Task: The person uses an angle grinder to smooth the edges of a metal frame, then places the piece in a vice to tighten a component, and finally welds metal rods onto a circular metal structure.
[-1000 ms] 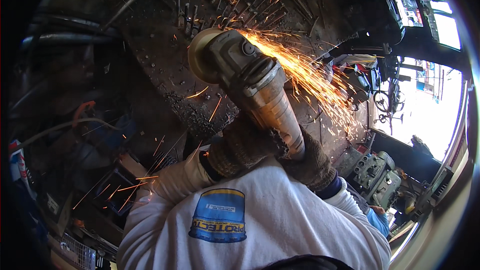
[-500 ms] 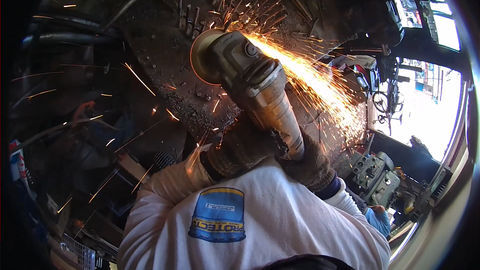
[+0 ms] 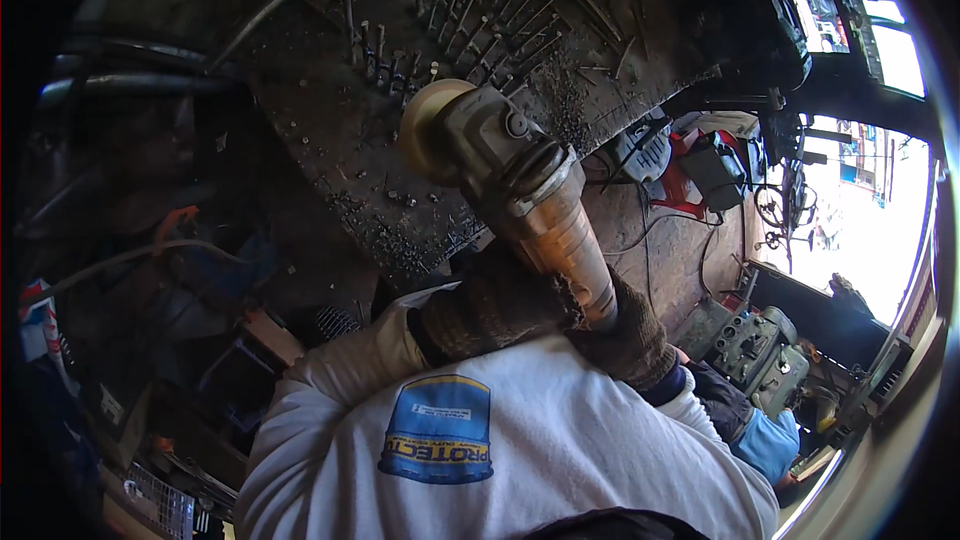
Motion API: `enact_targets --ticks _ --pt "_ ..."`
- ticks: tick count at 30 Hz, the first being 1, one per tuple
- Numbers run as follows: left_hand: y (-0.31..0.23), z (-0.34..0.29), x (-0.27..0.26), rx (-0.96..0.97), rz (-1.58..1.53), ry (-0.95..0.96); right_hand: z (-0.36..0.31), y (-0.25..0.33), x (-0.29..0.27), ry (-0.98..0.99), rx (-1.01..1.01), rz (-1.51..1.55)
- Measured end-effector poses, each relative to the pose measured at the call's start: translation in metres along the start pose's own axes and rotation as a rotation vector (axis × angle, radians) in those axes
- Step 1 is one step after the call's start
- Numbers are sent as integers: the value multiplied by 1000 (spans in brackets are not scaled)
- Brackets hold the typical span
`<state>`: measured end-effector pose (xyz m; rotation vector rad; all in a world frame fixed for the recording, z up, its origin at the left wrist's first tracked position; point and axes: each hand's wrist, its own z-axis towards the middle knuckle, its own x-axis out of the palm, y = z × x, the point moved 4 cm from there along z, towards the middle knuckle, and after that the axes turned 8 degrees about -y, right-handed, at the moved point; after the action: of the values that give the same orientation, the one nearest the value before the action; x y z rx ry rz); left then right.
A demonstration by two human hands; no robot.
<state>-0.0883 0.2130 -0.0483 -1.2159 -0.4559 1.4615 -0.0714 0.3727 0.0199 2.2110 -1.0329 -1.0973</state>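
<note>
Both hands wear dark knitted work gloves and hold one worn angle grinder (image 3: 545, 195) close to my chest. My left hand (image 3: 495, 305) is closed around the underside of its body, though the grinder hides part of the fingers. Around the rear end of the handle, my right hand (image 3: 630, 335) is wrapped. At the far end the pale, round disc (image 3: 432, 130) looks blurred. It is near several metal rods (image 3: 385, 55) that stand up from the dark metal worktable (image 3: 300, 120). More rods stand in rows farther back on the table.
Small metal bits (image 3: 400, 240) are scattered along the worktable's near edge. To the right are a red and grey machine (image 3: 700, 170), cables on the floor and a green-grey machine (image 3: 760, 350). A person in blue (image 3: 765, 445) is at the lower right.
The bright stream of sparks has stopped. My hands have shifted the grinder slightly right and toward me, and its disc is lower, away from the rods. The person in blue shows more.
</note>
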Motion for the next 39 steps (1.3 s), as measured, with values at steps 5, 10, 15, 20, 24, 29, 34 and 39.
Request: enact_targets --ticks 5,10,15,20,24,29,34,39 --pt "4 -15 19 -32 113 -137 -2 0 1 51 64 81" --pt "14 -14 22 -217 -145 -203 -1 -1 6 4 77 62" --pt "30 -18 32 -287 -22 -106 6 4 7 -2 67 7" --pt "23 -1 17 -255 -264 -143 3 4 5 -28 -17 -24" --pt "28 3 14 -468 -524 -147 3 16 5 -21 85 -41" --pt "20 5 16 -341 -366 -66 -6 16 6 24 173 120" --pt "19 0 23 -326 -399 -122 -9 12 4 -6 92 -100" --pt "24 -7 13 -331 -456 -64 -5 5 6 -58 -90 -176"
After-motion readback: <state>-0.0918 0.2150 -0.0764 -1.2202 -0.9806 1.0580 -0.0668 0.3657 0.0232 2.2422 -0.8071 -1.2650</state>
